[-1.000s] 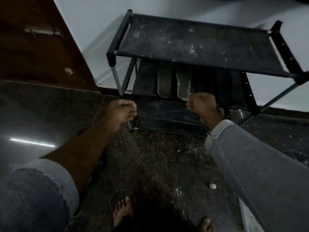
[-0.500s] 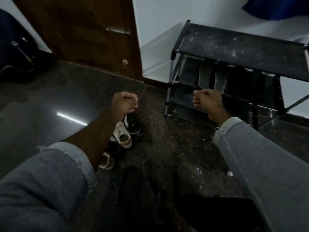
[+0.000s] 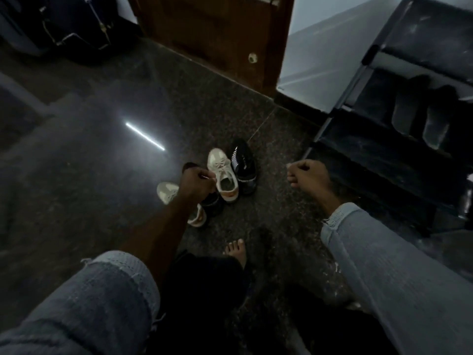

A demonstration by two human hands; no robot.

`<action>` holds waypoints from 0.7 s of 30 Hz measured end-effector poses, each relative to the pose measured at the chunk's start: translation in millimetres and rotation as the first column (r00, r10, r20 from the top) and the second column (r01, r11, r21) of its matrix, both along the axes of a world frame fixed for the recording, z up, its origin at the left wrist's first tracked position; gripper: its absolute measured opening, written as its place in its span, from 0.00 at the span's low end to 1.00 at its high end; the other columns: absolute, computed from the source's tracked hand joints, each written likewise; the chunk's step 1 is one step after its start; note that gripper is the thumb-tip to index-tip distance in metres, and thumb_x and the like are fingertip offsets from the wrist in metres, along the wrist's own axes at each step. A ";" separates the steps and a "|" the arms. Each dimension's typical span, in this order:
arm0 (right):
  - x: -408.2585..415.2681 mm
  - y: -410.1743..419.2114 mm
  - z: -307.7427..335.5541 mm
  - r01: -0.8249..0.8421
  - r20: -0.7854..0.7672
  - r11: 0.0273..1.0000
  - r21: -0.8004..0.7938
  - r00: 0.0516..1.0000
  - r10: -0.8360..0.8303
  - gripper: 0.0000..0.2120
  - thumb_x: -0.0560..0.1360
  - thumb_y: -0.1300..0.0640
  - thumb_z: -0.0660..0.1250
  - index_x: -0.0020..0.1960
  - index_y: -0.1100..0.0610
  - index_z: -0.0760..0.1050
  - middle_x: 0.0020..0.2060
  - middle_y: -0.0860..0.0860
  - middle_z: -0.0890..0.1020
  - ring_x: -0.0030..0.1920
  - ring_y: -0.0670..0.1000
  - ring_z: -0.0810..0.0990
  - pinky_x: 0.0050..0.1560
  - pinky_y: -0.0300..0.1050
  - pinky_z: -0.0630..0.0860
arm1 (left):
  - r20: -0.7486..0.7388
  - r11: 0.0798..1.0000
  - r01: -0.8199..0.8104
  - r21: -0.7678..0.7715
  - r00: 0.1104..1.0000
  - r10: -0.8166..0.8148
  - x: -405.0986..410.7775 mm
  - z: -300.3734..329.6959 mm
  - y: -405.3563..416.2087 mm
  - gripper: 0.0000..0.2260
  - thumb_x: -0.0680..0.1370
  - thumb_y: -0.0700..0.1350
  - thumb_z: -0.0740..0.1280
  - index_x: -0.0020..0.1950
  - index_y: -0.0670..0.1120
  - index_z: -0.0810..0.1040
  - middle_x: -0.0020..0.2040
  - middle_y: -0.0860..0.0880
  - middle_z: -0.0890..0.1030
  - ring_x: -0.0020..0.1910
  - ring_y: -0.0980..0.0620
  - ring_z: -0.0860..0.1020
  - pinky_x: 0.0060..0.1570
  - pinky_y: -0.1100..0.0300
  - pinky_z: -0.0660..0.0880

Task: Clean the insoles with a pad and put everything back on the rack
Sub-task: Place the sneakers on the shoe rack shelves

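Head view: no legible writing.

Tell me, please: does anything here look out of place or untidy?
Yes. Four shoes lie bunched on the floor instead of on the rack: two beige sneakers and two black shoes, pointing different ways. The left hand hangs over them. Pale specks litter the floor near the rack.

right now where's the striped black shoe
In the head view, the striped black shoe sits on the floor mid-frame, right of the white shoe, left of the rack.
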State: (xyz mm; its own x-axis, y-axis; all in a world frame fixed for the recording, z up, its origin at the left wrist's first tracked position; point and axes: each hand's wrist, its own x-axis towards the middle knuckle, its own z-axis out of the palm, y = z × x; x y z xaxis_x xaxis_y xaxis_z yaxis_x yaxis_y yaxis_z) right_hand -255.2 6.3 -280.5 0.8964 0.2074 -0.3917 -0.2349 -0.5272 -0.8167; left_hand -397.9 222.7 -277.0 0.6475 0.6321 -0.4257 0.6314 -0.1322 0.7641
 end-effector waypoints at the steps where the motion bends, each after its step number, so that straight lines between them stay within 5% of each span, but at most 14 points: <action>1: -2.7 9.8 -14.3 -0.015 -0.022 1.000 -0.019 1.000 0.014 0.07 0.77 0.53 0.69 0.43 0.56 0.79 0.40 0.53 0.83 0.42 0.51 0.83 0.47 0.48 0.82 | -0.030 1.000 0.000 0.014 1.000 0.000 -6.0 -13.2 5.4 0.10 0.75 0.34 0.69 0.35 0.45 0.77 0.28 0.49 0.76 0.19 0.63 0.73 0.25 0.68 0.72; 6: -3.9 43.0 -75.0 -0.089 -0.117 0.994 -0.064 0.990 0.081 0.08 0.76 0.56 0.69 0.48 0.61 0.81 0.37 0.54 0.83 0.40 0.52 0.82 0.47 0.50 0.82 | -0.171 0.998 0.029 0.046 0.985 -0.021 -1.3 -72.2 30.7 0.10 0.74 0.38 0.71 0.35 0.51 0.77 0.41 0.42 0.84 0.40 0.46 0.83 0.50 0.49 0.80; 12: 19.2 64.0 -136.3 -0.181 -0.131 0.975 -0.130 0.978 0.164 0.06 0.76 0.56 0.69 0.46 0.59 0.79 0.39 0.54 0.82 0.46 0.55 0.82 0.51 0.53 0.80 | -0.230 0.967 0.247 0.066 0.947 -0.226 49.9 -130.7 42.5 0.06 0.75 0.39 0.69 0.40 0.49 0.78 0.45 0.45 0.84 0.47 0.45 0.82 0.46 0.57 0.77; 14: 27.5 70.5 -154.4 -0.237 -0.095 0.954 -0.186 0.970 0.223 0.08 0.76 0.56 0.69 0.49 0.61 0.79 0.41 0.54 0.81 0.46 0.53 0.80 0.48 0.45 0.76 | -0.264 0.955 0.285 0.081 0.930 -0.255 60.8 -153.8 42.0 0.05 0.75 0.41 0.68 0.41 0.50 0.80 0.47 0.46 0.84 0.48 0.46 0.82 0.49 0.56 0.77; 18: 43.1 82.8 -182.1 -0.388 -0.045 0.868 -0.311 0.918 0.395 0.07 0.78 0.56 0.66 0.52 0.59 0.76 0.44 0.53 0.78 0.45 0.51 0.76 0.45 0.40 0.67 | -0.342 0.920 0.375 0.115 0.884 -0.318 68.4 -192.1 42.5 0.07 0.74 0.44 0.69 0.51 0.48 0.81 0.50 0.46 0.82 0.52 0.45 0.80 0.53 0.51 0.78; 21: 55.0 93.0 -201.0 -0.519 -0.010 0.739 -0.429 0.821 0.571 0.12 0.78 0.56 0.64 0.59 0.59 0.74 0.55 0.57 0.77 0.54 0.54 0.76 0.53 0.45 0.70 | -0.410 0.886 0.434 0.164 0.847 -0.339 62.6 -211.5 52.3 0.13 0.74 0.45 0.70 0.57 0.44 0.77 0.55 0.44 0.81 0.55 0.43 0.79 0.55 0.48 0.76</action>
